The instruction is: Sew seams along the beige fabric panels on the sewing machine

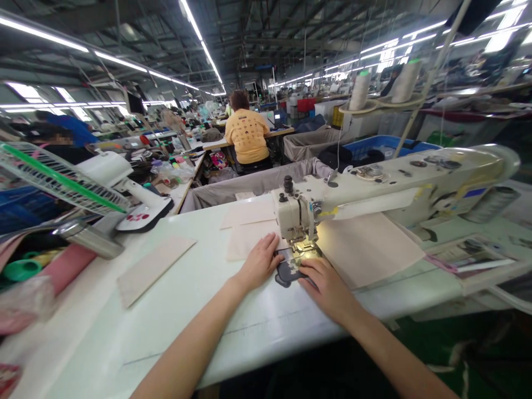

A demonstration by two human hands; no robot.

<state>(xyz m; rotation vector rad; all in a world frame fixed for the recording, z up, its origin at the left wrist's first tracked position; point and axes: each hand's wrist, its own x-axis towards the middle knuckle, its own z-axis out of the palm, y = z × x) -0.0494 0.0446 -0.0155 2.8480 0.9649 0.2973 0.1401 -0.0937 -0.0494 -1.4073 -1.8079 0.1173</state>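
A small dark grey piece (286, 272) with a light patch lies under the head of a sewing machine (291, 213), whose lamp lights the needle area. My left hand (260, 260) rests flat at its left, fingers stretched over pale fabric (239, 244) and the thumb touching the dark piece. From the right, my right hand (328, 285) has its bent fingertips and thumb on the dark piece's edge, close to the presser foot. What is beneath these fingers is hidden. A larger beige fabric sheet (369, 249) spreads under the machine arm.
A beige strip (155, 271) lies on the table (199, 310) at left. Beyond it are a white fan (137, 210) and a steel flask (89, 238). Thread cones (359, 91) stand behind the machine. A parts tray (486, 260) sits at right. A person in yellow (247, 136) sits ahead.
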